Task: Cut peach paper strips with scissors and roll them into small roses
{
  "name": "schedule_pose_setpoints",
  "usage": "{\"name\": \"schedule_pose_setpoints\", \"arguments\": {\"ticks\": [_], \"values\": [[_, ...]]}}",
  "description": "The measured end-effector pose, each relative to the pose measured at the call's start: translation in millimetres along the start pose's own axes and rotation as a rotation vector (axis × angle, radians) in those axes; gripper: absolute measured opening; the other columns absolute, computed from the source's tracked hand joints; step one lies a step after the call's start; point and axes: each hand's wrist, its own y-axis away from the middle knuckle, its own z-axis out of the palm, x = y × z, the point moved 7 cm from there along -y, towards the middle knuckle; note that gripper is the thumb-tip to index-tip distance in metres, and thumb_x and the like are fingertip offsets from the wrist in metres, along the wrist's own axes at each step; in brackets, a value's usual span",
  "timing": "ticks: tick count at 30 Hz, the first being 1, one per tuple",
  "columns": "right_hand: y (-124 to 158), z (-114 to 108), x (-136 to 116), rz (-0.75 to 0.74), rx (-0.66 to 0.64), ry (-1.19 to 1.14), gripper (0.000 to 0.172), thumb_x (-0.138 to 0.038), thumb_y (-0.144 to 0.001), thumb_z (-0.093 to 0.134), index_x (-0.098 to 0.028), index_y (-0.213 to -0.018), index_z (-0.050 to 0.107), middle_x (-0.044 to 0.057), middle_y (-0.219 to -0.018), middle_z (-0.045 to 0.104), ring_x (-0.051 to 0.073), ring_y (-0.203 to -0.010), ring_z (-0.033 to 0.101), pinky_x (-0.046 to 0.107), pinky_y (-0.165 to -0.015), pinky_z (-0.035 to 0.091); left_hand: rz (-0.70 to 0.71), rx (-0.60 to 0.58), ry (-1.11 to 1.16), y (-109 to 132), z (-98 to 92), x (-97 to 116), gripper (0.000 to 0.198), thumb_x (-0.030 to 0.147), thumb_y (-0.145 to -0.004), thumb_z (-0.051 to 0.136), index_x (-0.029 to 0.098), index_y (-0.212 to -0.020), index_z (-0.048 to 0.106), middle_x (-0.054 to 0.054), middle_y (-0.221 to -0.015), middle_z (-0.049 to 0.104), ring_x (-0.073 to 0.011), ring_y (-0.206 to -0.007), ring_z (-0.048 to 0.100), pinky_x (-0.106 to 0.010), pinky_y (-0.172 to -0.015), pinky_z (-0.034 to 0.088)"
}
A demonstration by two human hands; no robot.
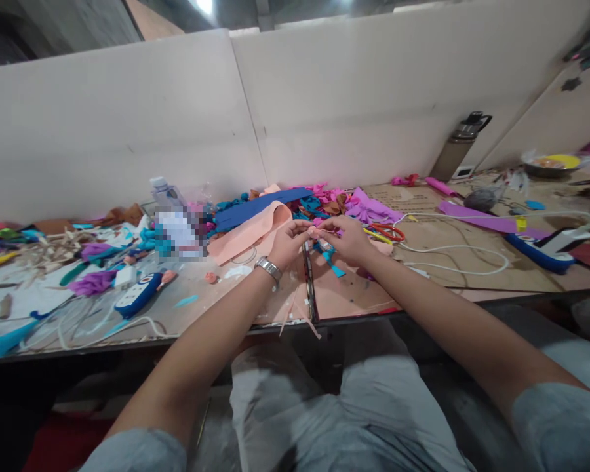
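Observation:
My left hand [289,242], with a metal watch on its wrist, and my right hand [347,239] meet above the table's front edge. Both pinch a small peach-coloured piece [313,231] between their fingertips. A thin peach strip [295,313] hangs down below the hands over the table edge. A teal scrap [332,257] lies just under my right hand. A larger peach sheet [253,231] lies behind my left hand.
Heaps of pink, purple, blue and brown scraps [334,204] lie behind the hands. Red-handled scissors [387,231], a white cable [452,252], a blue-and-white glue gun [545,248], another one [138,294], a plastic bottle [166,194] and a metal flask [458,147] stand around.

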Motion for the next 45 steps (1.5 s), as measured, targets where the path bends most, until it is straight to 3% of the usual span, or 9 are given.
{"name": "schedule_pose_setpoints", "arguments": {"ticks": [10, 45], "values": [[0.1, -0.4, -1.6, -0.017, 0.013, 0.023, 0.029, -0.051, -0.09, 0.068, -0.023, -0.09, 0.076, 0.004, -0.087, 0.077, 0.022, -0.084, 0.067, 0.034, -0.077, 0.047, 0.011, -0.029, -0.026, 1.1, 1.5, -0.6, 0.033, 0.041, -0.073, 0.083, 0.015, -0.091, 0.071, -0.005, -0.09, 0.072, -0.016, -0.083, 0.066, -0.03, -0.081, 0.051], [0.6, -2.6, -0.2, -0.022, -0.005, 0.033, 0.013, -0.032, -0.09, 0.066, -0.022, -0.086, 0.073, 0.004, -0.083, 0.074, 0.022, -0.079, 0.064, 0.034, -0.07, 0.045, -0.01, -0.069, -0.007, 3.6, 8.6, 5.5, 0.029, 0.041, -0.077, 0.079, 0.015, -0.089, 0.072, -0.003, -0.081, 0.07, -0.0149, -0.075, 0.062, -0.031, -0.075, 0.049]]}}
